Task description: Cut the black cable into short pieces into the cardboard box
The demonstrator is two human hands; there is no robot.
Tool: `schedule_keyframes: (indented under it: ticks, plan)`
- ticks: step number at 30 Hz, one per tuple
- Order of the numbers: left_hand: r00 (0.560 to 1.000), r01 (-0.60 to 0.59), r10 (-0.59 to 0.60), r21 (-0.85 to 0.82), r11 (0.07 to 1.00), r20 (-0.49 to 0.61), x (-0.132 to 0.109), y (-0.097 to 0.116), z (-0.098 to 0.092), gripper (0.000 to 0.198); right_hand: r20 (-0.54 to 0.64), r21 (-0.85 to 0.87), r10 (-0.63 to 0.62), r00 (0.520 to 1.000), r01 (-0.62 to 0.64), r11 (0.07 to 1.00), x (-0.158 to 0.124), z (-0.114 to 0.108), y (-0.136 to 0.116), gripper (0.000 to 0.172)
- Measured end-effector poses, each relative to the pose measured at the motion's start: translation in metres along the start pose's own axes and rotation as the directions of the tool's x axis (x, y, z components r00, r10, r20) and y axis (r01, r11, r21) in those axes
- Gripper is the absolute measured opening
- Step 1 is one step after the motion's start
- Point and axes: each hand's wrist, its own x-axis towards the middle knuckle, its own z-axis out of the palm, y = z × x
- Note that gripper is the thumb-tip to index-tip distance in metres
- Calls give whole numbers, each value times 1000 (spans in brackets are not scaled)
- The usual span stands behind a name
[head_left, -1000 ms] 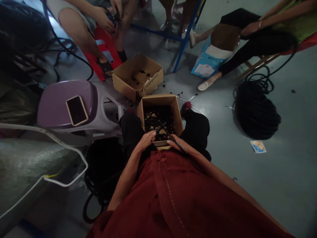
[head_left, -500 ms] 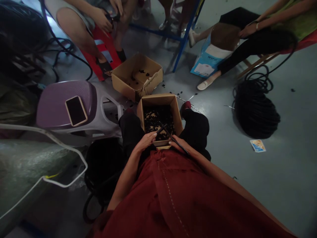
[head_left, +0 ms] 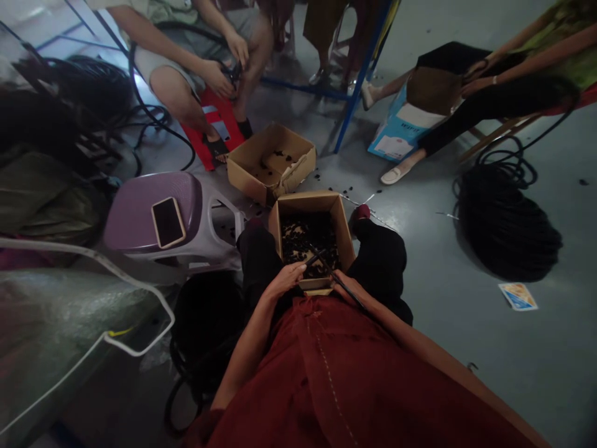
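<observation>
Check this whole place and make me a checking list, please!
Surface: grey floor, black bits scattered on it.
Work things: cardboard box between the knees, full of bits; second cardboard box beyond it, few bits.
Clutter: phone on purple stool; small card on floor.
Hands: left hand at the box's near edge; right hand holds thin black rod.
Cables: coil of black cable; white cable.
Surroundings: two seated people; blue metal frame.

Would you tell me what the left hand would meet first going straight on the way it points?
The left hand likely meets the dark pieces in the cardboard box, though depth is unclear.
</observation>
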Motion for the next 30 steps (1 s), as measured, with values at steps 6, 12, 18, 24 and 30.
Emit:
schedule_keyframes:
  ticks: [6, 12, 18, 24, 30]
  plan:
    - [1000, 18, -18, 21, 1000, -8, -3, 5, 0, 63, -5, -38, -34, 999, 34, 999, 0, 3, 4, 17]
    - [1000, 25, -24, 58, 998, -11, -4, 6, 1, 65, -29, -58, -21, 999, 19, 998, 1, 6, 8, 13]
    - [1000, 15, -14, 59, 998, -8, -1, 2, 1, 65, -40, -64, -29, 999, 26, 998, 1, 10, 14, 13]
    - [1000, -15, 17, 107, 994, -22, 1, 1, 4, 59, -36, -80, -16, 999, 13, 997, 0, 11, 17, 9]
    - [998, -49, 54, 145, 988, -26, 1, 0, 5, 55, -28, -96, -41, 999, 38, 995, -1, 8, 18, 6]
